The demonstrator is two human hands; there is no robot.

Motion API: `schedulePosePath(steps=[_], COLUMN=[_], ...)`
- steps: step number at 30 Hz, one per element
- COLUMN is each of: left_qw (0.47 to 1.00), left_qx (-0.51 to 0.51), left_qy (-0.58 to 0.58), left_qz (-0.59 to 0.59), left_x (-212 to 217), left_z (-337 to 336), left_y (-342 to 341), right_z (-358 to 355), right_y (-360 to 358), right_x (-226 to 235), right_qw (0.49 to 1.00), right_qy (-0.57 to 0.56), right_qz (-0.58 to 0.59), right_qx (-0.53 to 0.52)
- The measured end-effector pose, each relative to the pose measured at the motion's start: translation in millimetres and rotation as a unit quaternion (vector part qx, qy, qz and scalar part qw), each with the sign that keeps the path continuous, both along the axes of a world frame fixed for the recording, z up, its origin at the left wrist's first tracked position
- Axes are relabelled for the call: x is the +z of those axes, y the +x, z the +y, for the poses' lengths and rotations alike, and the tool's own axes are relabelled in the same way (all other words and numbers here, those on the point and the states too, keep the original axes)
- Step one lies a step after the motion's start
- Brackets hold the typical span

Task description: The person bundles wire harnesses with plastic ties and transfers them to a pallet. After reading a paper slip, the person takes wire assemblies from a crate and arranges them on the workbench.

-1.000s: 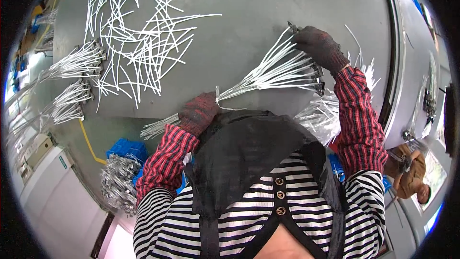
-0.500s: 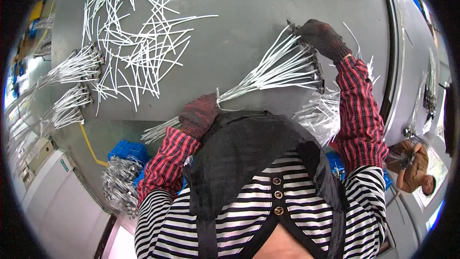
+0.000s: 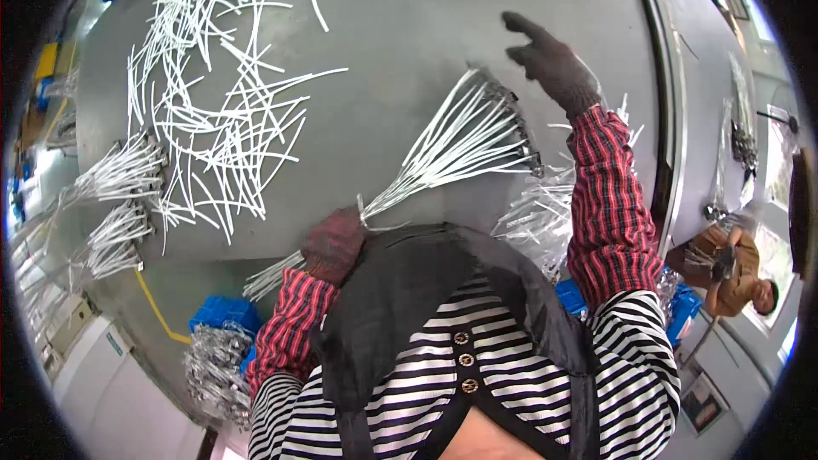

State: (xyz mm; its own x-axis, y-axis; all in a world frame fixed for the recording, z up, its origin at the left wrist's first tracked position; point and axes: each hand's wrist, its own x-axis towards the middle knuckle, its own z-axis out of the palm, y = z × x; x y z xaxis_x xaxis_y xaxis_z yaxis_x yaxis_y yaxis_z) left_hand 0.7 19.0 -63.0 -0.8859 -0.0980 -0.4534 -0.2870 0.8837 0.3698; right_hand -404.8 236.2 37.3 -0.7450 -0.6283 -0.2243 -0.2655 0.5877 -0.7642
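A bundle of white cables (image 3: 456, 140) with dark connectors lies fanned out over the grey table, tied near its narrow part with a pale tie. My left hand (image 3: 334, 244), in a dark red glove, is closed round the bundle just below that tie, and the tail ends stick out beyond it toward the lower left. Apart from the bundle, above its connector ends, my right hand (image 3: 552, 66) is raised in a dark glove. Its fingers are spread with nothing between them, slightly blurred.
Many loose white ties (image 3: 226, 136) are strewn over the grey table (image 3: 409, 8) at left. Two cable bundles (image 3: 119, 166) lie at its left edge. A plastic-wrapped bundle (image 3: 541, 213) sits near my right forearm. Blue crates (image 3: 226, 313) stand below. Another person (image 3: 733, 268) works at far right.
My right hand has let go of the connector ends and moved up, its fingers now spread. The left hand keeps its grip on the bundle. The whole view has shifted somewhat.
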Motion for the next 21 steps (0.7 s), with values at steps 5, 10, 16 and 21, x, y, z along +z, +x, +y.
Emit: schedulePosePath(steps=[5, 10, 16, 21], left_qw=[0.997, 0.995, 0.991, 0.887], left_qx=[-0.069, -0.071, 0.059, -0.139], left_qy=[-0.029, -0.065, -0.114, 0.063], left_qz=[0.006, -0.032, -0.046, 0.435], left_x=[-12, 71, 216, 269], left_z=[-3, 9, 50, 44], left_y=[4, -31, -95, -65], right_z=[54, 51, -65, -43], right_y=[-12, 80, 194, 85], right_x=[-19, -16, 13, 72], right_qw=[0.987, 0.976, 0.898, 0.963], right_qy=[-0.123, -0.101, 0.053, -0.066], right_qz=[-0.002, 0.182, 0.329, 0.241], right_qx=[-0.103, -0.055, 0.286, 0.099])
